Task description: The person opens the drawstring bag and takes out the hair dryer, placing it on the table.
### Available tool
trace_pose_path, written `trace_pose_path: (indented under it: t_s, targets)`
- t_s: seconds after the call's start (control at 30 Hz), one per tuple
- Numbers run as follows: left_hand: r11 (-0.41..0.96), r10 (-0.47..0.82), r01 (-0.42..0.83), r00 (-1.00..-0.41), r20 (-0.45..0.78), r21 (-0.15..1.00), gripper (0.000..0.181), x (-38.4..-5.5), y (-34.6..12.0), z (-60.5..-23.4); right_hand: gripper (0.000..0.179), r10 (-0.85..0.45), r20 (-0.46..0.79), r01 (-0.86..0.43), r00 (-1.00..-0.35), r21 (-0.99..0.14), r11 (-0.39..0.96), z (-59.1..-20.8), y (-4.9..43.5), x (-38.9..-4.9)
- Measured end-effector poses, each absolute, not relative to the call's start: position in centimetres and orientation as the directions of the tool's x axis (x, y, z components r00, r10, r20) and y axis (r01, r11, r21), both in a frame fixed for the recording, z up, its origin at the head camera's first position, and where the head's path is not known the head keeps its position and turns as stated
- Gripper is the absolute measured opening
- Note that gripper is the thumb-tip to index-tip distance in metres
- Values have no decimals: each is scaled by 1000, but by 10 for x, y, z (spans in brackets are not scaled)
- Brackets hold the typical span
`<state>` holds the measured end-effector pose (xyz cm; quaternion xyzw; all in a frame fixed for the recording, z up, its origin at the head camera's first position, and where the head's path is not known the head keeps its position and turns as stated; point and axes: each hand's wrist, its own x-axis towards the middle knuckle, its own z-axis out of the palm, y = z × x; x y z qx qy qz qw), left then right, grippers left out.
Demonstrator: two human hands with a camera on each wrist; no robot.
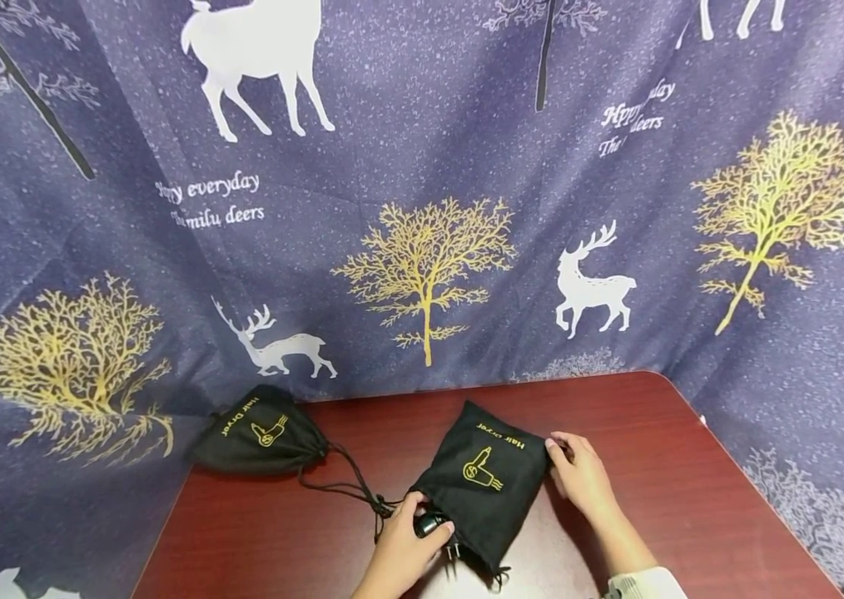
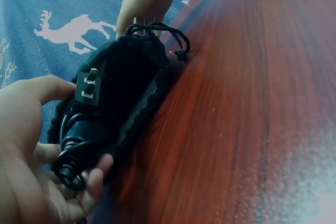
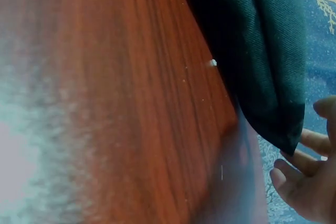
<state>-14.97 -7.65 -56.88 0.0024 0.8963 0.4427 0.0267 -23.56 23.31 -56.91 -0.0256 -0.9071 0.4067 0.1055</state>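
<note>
A black drawstring bag [image 1: 485, 478], printed "Hair Dryer" in yellow, lies slanted between my two hands. Its mouth is toward me and gapes around a dark hair dryer [image 2: 86, 132], whose cord is wound about the handle end. A two-pin plug [image 2: 88, 86] shows beside it in the left wrist view. My left hand [image 1: 403, 545] grips the handle end at the mouth, thumb and fingers on either side. The dryer's inner part is hidden in the bag. At the far right corner of the bag, my right hand [image 1: 583, 478] pinches the cloth with its fingertips.
A second black drawstring bag [image 1: 265, 437], bulging and drawn closed, lies at the table's left back; its cords [image 1: 350, 478] trail toward my left hand. Beneath everything is the red-brown wooden table [image 1: 662, 466]. A blue cloth [image 1: 452, 125] with deer and trees hangs behind it.
</note>
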Motion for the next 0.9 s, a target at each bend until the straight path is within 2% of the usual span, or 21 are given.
trace_pose_path:
  t_s: [0.23, 0.4, 0.63, 0.9]
  targets:
    - [666, 66, -65, -987, -145, 743, 70, -156, -73, -568, 39, 63, 152, -65, -986, -710, 701, -569, 230, -241]
    - [670, 73, -121, -971, -228, 732, 78, -159, -69, -566, 38, 54, 146, -64, -988, -694, 717, -566, 226, -244]
    - [667, 66, -164, -959, -277, 727, 76, -160, -67, -566, 35, 45, 85, -29, -995, -710, 704, -566, 223, -246]
    - [664, 74, -123, -971, -228, 738, 62, -156, -67, -563, 12, 35, 172, -92, -984, -674, 733, -566, 221, -246]
